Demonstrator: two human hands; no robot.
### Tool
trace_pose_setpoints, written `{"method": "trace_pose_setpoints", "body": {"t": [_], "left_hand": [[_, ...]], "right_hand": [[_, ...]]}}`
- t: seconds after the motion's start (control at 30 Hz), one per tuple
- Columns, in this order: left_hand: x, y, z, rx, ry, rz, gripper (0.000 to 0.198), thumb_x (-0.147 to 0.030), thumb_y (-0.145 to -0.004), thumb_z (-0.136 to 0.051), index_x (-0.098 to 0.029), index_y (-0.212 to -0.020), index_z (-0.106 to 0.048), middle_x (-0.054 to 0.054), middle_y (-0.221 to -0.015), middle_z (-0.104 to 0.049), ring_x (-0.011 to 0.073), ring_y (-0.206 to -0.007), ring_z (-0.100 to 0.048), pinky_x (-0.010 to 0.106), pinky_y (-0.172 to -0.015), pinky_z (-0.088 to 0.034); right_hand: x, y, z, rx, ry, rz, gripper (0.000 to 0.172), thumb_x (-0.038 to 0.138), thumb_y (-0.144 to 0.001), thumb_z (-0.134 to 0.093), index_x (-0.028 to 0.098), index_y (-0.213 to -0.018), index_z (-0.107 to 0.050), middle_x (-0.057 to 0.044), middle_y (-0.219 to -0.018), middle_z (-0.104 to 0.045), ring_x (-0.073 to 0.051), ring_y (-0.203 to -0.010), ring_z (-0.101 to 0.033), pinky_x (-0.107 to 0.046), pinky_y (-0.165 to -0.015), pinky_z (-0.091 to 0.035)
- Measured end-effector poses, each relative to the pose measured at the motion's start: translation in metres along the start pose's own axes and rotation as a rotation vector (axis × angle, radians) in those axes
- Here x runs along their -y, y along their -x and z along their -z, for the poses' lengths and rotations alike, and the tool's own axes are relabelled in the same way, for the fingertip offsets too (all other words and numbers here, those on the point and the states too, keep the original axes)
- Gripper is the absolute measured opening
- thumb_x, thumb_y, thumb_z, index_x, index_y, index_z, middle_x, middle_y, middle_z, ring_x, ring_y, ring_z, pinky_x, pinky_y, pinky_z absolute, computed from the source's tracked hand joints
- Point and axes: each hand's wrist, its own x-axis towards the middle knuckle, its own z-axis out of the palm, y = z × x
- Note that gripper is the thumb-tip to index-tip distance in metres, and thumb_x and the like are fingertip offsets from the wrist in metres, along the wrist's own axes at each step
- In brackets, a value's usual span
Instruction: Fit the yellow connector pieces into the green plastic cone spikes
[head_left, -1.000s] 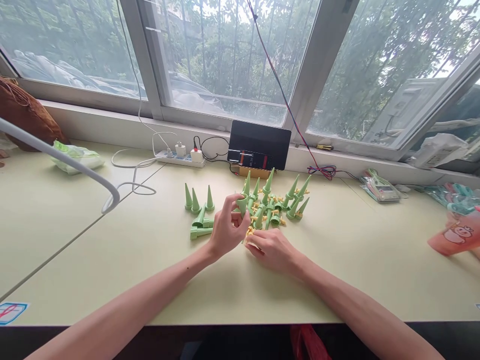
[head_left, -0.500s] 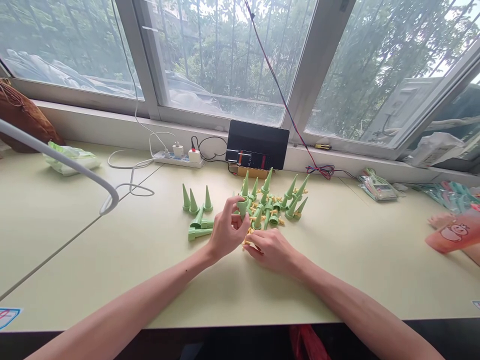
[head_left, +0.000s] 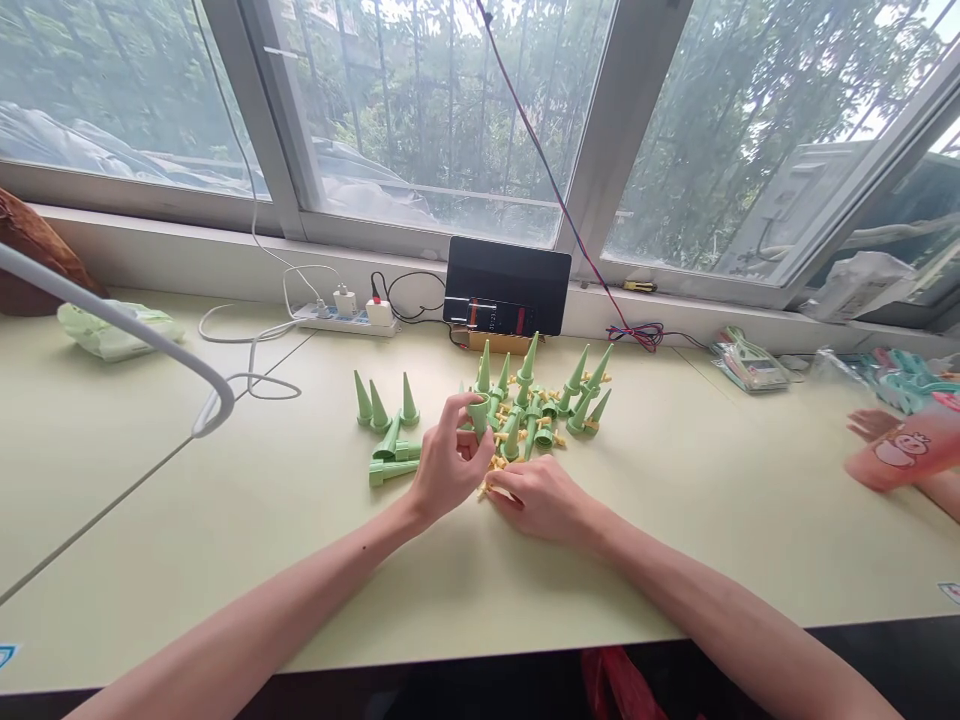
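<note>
My left hand (head_left: 450,462) is closed around a green plastic cone (head_left: 478,415), its open end turned up and its tip hidden by my fingers. My right hand (head_left: 538,495) rests low on the table with thumb and forefinger closed at a small yellow plastic valve piece (head_left: 484,490); my fingers partly cover it. Just beyond both hands lies a cluster of green cones (head_left: 532,405), several with yellow pieces stuck in them, some upright and some on their sides. Left of my left hand, upright cones (head_left: 379,405) stand behind lying cones (head_left: 390,470).
A dark tablet (head_left: 508,275) with a phone in front leans by the window. A power strip (head_left: 345,320) and white cables lie back left, beside a grey curved bar (head_left: 150,345). At right, another person's hand (head_left: 870,424) is near a pink cartoon-printed item (head_left: 900,455); plastic packets (head_left: 750,360) lie behind.
The camera view has shifted slightly. My hands keep nearly the same pose, the left still holding the cone and the right at the yellow pieces. The other person's hand has moved a little.
</note>
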Motion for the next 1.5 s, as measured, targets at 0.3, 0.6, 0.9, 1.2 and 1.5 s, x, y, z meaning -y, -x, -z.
{"method": "trace_pose_setpoints", "body": {"t": [0.3,0.6,0.9,1.2,1.5], "left_hand": [[0.0011,-0.0004,-0.0001,0.006,-0.02,0.006,0.032,-0.016,-0.085,-0.057,-0.024,-0.113,-0.043,-0.005,-0.077,-0.06,0.0032,-0.042,-0.05,0.014,-0.043,-0.04],[0.0027,-0.0007,0.0002,0.012,-0.011,0.021,0.032,-0.018,-0.086,-0.057,-0.024,-0.113,-0.042,-0.006,-0.076,-0.059,0.0037,-0.043,-0.051,0.014,-0.044,-0.04],[0.0026,-0.001,0.0016,0.099,0.141,0.132,0.033,-0.024,-0.086,-0.06,-0.023,-0.113,-0.042,-0.005,-0.075,-0.059,0.0035,-0.041,-0.047,0.014,-0.04,-0.036],[0.0044,0.0026,0.0002,0.236,0.21,0.176,0.034,-0.029,-0.086,-0.063,-0.022,-0.114,-0.044,-0.008,-0.066,-0.05,0.0033,-0.038,-0.043,0.014,-0.037,-0.031],[0.0019,0.0026,-0.002,0.238,0.167,0.105,0.033,-0.024,-0.087,-0.06,-0.023,-0.114,-0.041,-0.01,-0.062,-0.045,0.0021,-0.039,-0.037,0.013,-0.038,-0.027]], "right_hand": [[0.001,-0.0015,0.0006,-0.024,-0.018,-0.023,0.012,0.021,-0.089,-0.059,0.018,-0.079,-0.056,0.002,-0.065,-0.063,-0.011,-0.054,-0.053,-0.027,-0.051,-0.023],[-0.0013,-0.0004,-0.0027,-0.068,-0.089,0.001,0.017,0.023,-0.094,-0.056,0.019,-0.078,-0.052,0.0,-0.068,-0.063,-0.011,-0.056,-0.053,-0.026,-0.052,-0.025],[-0.0017,-0.0016,-0.0004,-0.437,-0.296,-0.047,0.021,0.028,-0.099,-0.048,0.02,-0.081,-0.055,0.001,-0.061,-0.055,-0.011,-0.051,-0.044,-0.023,-0.051,-0.036],[-0.0013,-0.0038,0.0045,-0.674,-0.359,-0.241,0.015,0.027,-0.099,-0.048,0.02,-0.098,-0.061,-0.005,-0.077,-0.064,-0.015,-0.063,-0.06,-0.027,-0.057,-0.05],[-0.0034,-0.0041,0.0006,-0.633,-0.427,-0.245,0.013,0.026,-0.098,-0.05,0.019,-0.099,-0.061,-0.006,-0.084,-0.066,-0.014,-0.065,-0.061,-0.026,-0.056,-0.052]]}}
